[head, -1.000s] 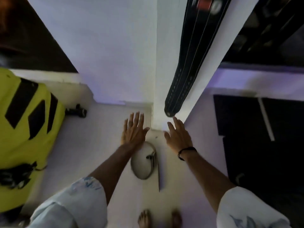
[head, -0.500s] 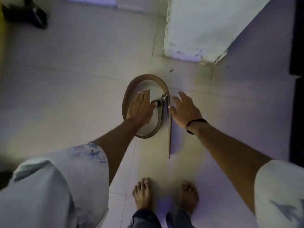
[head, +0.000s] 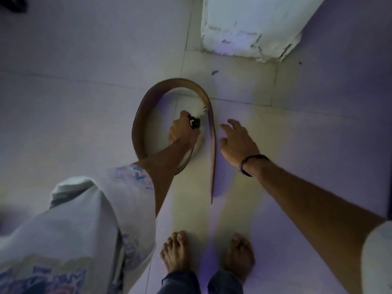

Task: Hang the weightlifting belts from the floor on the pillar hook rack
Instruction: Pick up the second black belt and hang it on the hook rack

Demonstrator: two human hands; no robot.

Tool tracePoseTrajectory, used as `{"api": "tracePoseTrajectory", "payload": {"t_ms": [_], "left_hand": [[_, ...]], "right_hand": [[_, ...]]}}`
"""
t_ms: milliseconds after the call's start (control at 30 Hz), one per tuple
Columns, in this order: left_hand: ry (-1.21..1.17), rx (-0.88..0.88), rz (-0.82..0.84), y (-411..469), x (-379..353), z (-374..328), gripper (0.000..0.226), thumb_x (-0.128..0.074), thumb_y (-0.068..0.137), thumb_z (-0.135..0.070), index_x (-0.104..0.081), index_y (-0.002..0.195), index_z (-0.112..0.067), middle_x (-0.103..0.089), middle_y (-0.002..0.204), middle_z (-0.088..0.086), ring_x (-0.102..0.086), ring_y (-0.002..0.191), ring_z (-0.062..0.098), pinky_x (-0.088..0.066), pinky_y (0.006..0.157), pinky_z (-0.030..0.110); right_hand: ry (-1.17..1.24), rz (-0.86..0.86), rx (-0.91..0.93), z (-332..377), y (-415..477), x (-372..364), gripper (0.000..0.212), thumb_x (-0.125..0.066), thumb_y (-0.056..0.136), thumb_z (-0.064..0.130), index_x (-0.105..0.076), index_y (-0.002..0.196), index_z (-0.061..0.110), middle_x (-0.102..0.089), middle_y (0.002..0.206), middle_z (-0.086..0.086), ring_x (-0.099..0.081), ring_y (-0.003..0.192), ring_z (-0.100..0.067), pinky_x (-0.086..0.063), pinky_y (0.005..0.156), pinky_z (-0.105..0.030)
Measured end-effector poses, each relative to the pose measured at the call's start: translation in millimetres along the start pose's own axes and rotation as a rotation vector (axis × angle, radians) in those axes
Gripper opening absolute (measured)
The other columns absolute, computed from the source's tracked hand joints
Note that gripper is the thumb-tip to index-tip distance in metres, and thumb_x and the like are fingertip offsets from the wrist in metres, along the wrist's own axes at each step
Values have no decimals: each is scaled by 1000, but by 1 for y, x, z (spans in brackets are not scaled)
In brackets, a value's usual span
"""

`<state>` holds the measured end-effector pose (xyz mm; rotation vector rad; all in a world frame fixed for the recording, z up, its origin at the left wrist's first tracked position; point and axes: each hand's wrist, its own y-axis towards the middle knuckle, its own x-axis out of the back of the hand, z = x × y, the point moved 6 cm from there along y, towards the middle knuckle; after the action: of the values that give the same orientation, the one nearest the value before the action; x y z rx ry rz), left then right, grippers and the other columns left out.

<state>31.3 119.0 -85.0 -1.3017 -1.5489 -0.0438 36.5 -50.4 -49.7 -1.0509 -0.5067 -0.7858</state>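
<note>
While the brown belt [head: 148, 107] lies curled on the floor [head: 84, 81] below the pillar [head: 244, 24], the left hand [head: 182, 132] closes on its buckle [head: 196, 120]; the right hand [head: 237, 143] (empty, fingers spread) should catch the loose strap before lifting.

Belt [head: 139, 128]: brown, curled in a loop on edge on the floor [head: 74, 102], its tail running straight back toward the feet.
Buckle [head: 196, 120]: dark, with a metal prong, inside the loop on its right side.
Left hand [head: 183, 131]: inside the loop, fingers closed on the buckle.
Right hand [head: 237, 142]: open, spread, just beside the tail, not touching it; dark band on the wrist.
Pillar [head: 250, 24]: white, chipped base, beyond the belt.
Feet [head: 176, 251]: bare, near the tail's end.
</note>
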Motion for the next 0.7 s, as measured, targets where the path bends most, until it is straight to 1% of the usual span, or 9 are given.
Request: {"api": "tracePoseTrajectory", "payload": {"t_ms": [167,200,333,433,467,533,600,667,700], "left_hand": [[-69,-108,14,-47,45,-19,45,-65,80,-26,-53,123,-26,-70,110,11,-68,97,34,-59,79,47],[-104,-143,12,-57,60,-28,45,-64,81,-25,-52,124,-28,-70,112,10,-69,96,31,-60,78,47],[-208,-285,20,-95,146,-98,44,-63,88,-12,-55,129,-22,-70,115,3,-70,94,15,-62,75,46],[-260,-353,42,-118,223,-164,45,-60,78,-27,-57,120,-43,-74,107,-3,-74,89,17,-62,75,49],[-324,-357,50,-128,250,-185,45,-59,76,-27,-57,117,-46,-76,103,-2,-74,87,19,-62,75,49],[-457,-383,31,-151,303,-227,46,-57,80,-13,-60,116,-41,-76,96,1,-73,85,19,-63,73,44],[-561,-447,37,-179,355,-270,46,-55,85,-3,-61,118,-35,-75,96,4,-71,80,15,-63,70,41],[-627,-518,42,-210,408,-310,42,-54,88,-2,-60,119,-30,-76,98,11,-71,77,16,-63,71,42],[-648,-543,50,-226,435,-329,42,-52,90,0,-60,120,-28,-76,95,13,-71,74,15,-62,69,39]], "right_hand": [[66,-21,10,27,-44,63,48,-40,98,19,-39,146,16,-28,159,-6,-30,142,-29,-36,112,-44],[83,-33,18,36,-54,80,48,-40,97,18,-41,145,16,-31,157,-6,-33,141,-29,-36,111,-44],[155,-98,47,83,-89,168,48,-42,96,14,-42,144,16,-36,153,-7,-40,136,-29,-38,110,-42],[252,-193,47,130,-112,248,46,-44,97,15,-43,143,13,-43,149,-10,-44,134,-29,-37,107,-35],[302,-229,29,145,-120,274,46,-45,98,16,-43,143,13,-47,146,-12,-47,132,-29,-38,104,-34],[436,-299,-10,174,-139,326,46,-47,97,20,-44,142,16,-55,140,-12,-52,128,-31,-42,103,-36],[592,-373,-6,200,-163,379,45,-52,95,20,-48,139,17,-62,133,-11,-58,121,-31,-46,100,-37],[659,-443,24,223,-192,436,42,-57,94,18,-52,135,14,-67,123,-10,-63,108,-27,-46,87,-27],[666,-470,46,235,-209,464,40,-59,93,18,-54,132,12,-69,115,-9,-64,98,-25,-44,79,-23]]}}
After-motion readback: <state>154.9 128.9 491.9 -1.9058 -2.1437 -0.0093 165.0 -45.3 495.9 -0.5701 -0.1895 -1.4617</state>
